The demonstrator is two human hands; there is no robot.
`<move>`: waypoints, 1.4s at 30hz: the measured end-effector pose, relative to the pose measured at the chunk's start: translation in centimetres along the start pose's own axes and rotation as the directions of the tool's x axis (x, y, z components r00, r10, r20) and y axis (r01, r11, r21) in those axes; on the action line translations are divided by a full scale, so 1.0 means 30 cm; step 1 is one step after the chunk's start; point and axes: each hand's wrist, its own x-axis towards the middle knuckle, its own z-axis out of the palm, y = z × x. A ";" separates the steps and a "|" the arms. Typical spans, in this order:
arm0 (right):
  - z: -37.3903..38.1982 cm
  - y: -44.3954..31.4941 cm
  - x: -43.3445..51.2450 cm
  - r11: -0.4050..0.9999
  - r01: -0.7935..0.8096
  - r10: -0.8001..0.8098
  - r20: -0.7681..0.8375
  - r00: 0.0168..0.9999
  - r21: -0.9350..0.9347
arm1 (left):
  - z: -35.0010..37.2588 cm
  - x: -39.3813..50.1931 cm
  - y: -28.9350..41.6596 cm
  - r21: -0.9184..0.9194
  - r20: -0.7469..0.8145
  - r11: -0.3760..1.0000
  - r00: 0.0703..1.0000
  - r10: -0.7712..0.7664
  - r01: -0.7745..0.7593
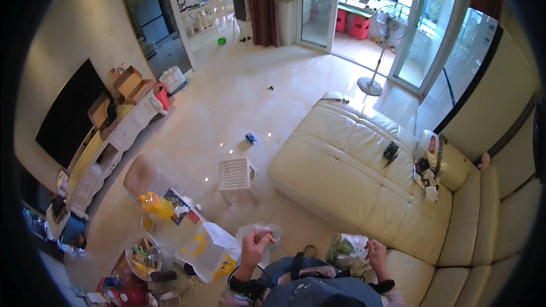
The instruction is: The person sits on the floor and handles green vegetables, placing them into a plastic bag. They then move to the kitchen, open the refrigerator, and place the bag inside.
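My left hand [254, 250] grips a clear, see-through plastic item [276, 238], probably a bag, though its shape is blurred. A thin plastic bag [347, 252] with leafy greens inside hangs from my right hand [377, 256], its top bunched in the fingers. The bag is close to the sofa's front edge. Left of my left hand, a white paper or plastic bag [213, 243] with yellow print lies on the low table.
Around the low table stand a bottle of orange drink [157, 205], a glass of juice [146, 222] and a filled bowl [143, 256]. Ahead are a white plastic stool [236, 175] and a blue can [251, 138] on the tiles. To the right spreads a cream sofa [332, 153].
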 end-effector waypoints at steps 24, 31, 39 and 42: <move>0.655 -0.801 1.057 0.918 -0.019 -0.058 0.180 0.982 0.396 | -0.589 0.755 0.254 -0.064 -0.506 0.993 0.861 0.049 -0.095; 0.860 -0.977 1.212 0.910 -0.015 -0.120 0.298 0.947 0.415 | -0.721 0.850 0.275 -0.050 -0.692 0.982 0.715 0.097 -0.182; 1.070 -1.107 1.343 0.912 0.036 -0.224 0.421 0.879 0.409 | -0.799 0.960 0.295 -0.057 -0.714 0.967 0.688 0.134 -0.249; 1.097 -1.134 1.404 0.933 0.014 -0.180 0.431 0.884 0.360 | -0.806 1.031 0.289 -0.072 -0.700 0.971 0.706 0.113 -0.228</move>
